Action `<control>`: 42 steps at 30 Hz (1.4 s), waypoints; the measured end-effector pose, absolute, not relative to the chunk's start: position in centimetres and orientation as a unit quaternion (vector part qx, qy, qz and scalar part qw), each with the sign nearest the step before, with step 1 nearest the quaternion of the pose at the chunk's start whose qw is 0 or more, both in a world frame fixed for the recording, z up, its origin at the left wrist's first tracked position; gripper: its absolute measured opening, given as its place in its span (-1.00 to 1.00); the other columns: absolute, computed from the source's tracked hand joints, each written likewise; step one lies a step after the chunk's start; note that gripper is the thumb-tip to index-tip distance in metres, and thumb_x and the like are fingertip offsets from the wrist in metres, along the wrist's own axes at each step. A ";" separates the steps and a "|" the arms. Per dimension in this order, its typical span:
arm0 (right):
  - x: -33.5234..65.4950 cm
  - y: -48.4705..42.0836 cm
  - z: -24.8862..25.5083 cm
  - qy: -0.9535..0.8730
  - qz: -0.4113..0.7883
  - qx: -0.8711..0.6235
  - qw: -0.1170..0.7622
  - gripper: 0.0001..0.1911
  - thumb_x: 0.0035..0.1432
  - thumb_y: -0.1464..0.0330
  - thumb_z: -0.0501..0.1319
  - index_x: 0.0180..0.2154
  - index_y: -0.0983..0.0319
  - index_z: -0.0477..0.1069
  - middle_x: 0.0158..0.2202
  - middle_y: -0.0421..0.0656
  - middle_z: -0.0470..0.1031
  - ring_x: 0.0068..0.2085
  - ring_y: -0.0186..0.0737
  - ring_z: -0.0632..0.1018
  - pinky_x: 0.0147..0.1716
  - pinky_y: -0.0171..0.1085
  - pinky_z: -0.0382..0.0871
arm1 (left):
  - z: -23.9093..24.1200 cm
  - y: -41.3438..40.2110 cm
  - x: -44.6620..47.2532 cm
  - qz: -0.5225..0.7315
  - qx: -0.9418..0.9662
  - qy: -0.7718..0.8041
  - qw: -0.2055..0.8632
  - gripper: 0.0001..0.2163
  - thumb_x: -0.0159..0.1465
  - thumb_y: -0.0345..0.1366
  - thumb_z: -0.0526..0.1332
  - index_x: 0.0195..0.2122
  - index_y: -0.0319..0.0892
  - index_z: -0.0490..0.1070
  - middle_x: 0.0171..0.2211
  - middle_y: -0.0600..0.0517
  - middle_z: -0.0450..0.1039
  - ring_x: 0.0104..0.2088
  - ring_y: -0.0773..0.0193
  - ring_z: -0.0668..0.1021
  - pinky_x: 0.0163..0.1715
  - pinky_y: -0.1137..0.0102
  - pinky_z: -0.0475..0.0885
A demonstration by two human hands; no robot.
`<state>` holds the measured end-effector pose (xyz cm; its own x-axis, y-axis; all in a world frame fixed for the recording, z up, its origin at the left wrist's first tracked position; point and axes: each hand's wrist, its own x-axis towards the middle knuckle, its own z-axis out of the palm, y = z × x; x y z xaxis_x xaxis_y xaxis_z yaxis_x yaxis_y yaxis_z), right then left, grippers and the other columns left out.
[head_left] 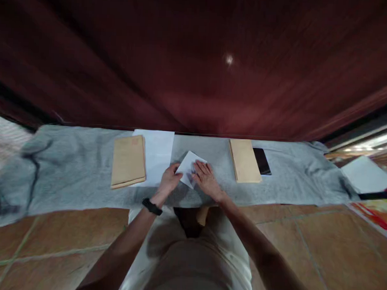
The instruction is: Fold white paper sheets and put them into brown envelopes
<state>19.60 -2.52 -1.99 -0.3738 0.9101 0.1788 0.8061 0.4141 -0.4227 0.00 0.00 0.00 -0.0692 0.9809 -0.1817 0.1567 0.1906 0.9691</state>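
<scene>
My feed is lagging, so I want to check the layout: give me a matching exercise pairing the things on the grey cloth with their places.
Things:
1. folded white paper
2. dark flat phone
3. large white paper sheet
4. black wristband

Places:
A. on the left hand's wrist
B. under the left tan envelope stack
C. under both hands, right hand on top
D. beside the right tan envelope stack

Pairs: 1-C, 2-D, 3-B, 4-A
</scene>
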 end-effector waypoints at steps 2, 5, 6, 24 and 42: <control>18.7 -4.0 -1.8 -0.824 0.124 -0.514 0.202 -0.33 0.41 0.13 0.10 0.39 0.32 0.11 0.42 0.12 0.16 0.44 0.01 0.17 0.41 0.13 -0.01 | 0.7 -0.5 0.3 0.428 0.443 0.589 0.523 -0.70 -0.10 -0.37 0.30 -0.27 -0.19 0.49 -0.40 0.09 0.52 -0.40 0.28 0.49 -0.37 0.40 0.35; 17.7 -5.6 -1.3 -0.819 0.118 -0.517 0.219 -0.23 0.34 0.14 0.19 0.42 0.34 0.05 0.42 0.14 0.15 0.42 0.06 0.20 0.39 0.14 0.05 | 1.9 -1.3 0.9 0.442 0.402 0.567 0.568 -0.65 -0.06 -0.31 0.35 -0.19 -0.19 0.49 -0.42 0.11 0.50 -0.46 0.33 0.46 -0.46 0.45 0.31; 17.5 -5.9 -1.0 -0.813 0.119 -0.523 0.227 -0.28 0.34 0.22 0.18 0.41 0.34 0.08 0.41 0.13 0.18 0.40 0.05 0.24 0.39 0.11 0.09 | 2.4 -1.5 1.2 0.448 0.392 0.555 0.581 -0.62 -0.05 -0.30 0.37 -0.16 -0.18 0.49 -0.43 0.11 0.49 -0.48 0.35 0.45 -0.48 0.46 0.30; 18.8 -5.5 1.9 -0.310 0.575 -0.478 0.587 -0.60 0.13 0.06 0.29 -0.13 0.20 0.51 -0.29 -0.14 0.64 -0.22 -0.11 0.64 -0.24 -0.21 0.53 | 0.0 -1.0 1.6 0.487 0.401 0.515 0.581 -0.44 0.04 -0.19 0.42 0.10 -0.21 0.46 -0.20 -0.02 0.62 -0.24 0.20 0.61 -0.21 0.36 0.47; 22.4 -6.0 -4.1 -0.656 0.084 -0.658 0.360 -0.47 0.38 0.36 0.02 0.33 0.29 0.22 0.35 0.13 0.25 0.37 0.03 0.27 0.30 0.08 0.24 | -1.6 -0.9 3.6 0.284 0.602 0.655 0.357 -0.48 0.23 -0.41 0.23 0.25 -0.24 0.35 -0.09 -0.14 0.61 -0.11 0.06 0.63 -0.01 0.23 0.48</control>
<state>22.37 -6.03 -4.13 0.1251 0.9235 0.3626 0.8027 0.1205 -0.5840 3.56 -0.89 -1.58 -0.0202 0.9920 -0.1247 0.5861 0.1128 0.8024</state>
